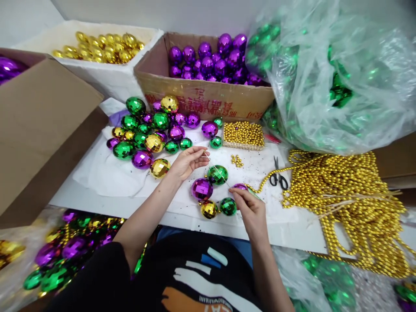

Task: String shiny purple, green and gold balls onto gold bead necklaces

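A thin pale string point(216, 168) is stretched between my two hands above the table. Its upper end is pinched in the fingertips of my left hand point(190, 162), and my right hand point(251, 207) pinches the lower end. Under the string lie a green faceted ball point(222, 174), a purple ball point(202, 189), a gold ball point(208, 209) and a smaller green ball point(228, 206), close together with small gold beads between some of them. Another purple ball point(239, 186) is partly hidden behind my right hand.
Loose gold beads point(237, 161) lie near a bead-filled tray point(243, 146). Black scissors point(277, 175) and heaped gold bead chain point(344, 190) are right. Mixed balls point(154, 143) lie left. Behind stand a cardboard box point(208, 96), a white foam box point(107, 78) and a plastic bag point(344, 86).
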Demonstrator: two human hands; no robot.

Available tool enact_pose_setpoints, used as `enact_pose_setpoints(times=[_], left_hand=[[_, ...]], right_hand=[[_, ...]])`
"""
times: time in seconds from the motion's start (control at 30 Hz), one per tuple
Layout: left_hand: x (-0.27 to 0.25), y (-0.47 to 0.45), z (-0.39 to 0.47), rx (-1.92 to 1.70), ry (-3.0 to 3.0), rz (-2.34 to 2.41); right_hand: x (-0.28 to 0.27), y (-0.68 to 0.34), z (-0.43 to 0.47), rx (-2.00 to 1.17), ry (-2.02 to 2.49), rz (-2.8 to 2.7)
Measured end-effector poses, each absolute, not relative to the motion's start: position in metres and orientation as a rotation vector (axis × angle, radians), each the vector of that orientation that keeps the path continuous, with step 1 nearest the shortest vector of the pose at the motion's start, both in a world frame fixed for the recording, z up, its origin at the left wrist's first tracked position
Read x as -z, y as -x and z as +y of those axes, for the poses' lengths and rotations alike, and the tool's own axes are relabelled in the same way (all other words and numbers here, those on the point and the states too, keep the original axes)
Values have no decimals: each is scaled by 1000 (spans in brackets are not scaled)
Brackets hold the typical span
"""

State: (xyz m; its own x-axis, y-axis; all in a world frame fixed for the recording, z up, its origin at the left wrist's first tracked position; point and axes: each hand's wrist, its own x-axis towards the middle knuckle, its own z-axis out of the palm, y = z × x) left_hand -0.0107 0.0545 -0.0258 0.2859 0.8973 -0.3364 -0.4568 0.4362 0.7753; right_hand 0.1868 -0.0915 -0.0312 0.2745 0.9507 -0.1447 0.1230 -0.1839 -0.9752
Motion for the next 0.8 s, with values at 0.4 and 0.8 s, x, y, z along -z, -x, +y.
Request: enact_pose_setpoints(times=[0.4, 0.8], left_hand=[[27, 18, 47, -1020, -603, 821], [2, -11, 8, -1129, -743, 730]], right_hand=[[26, -185, -94, -1071, 1560, -1044], [5, -149, -61, -878, 1460, -1365]])
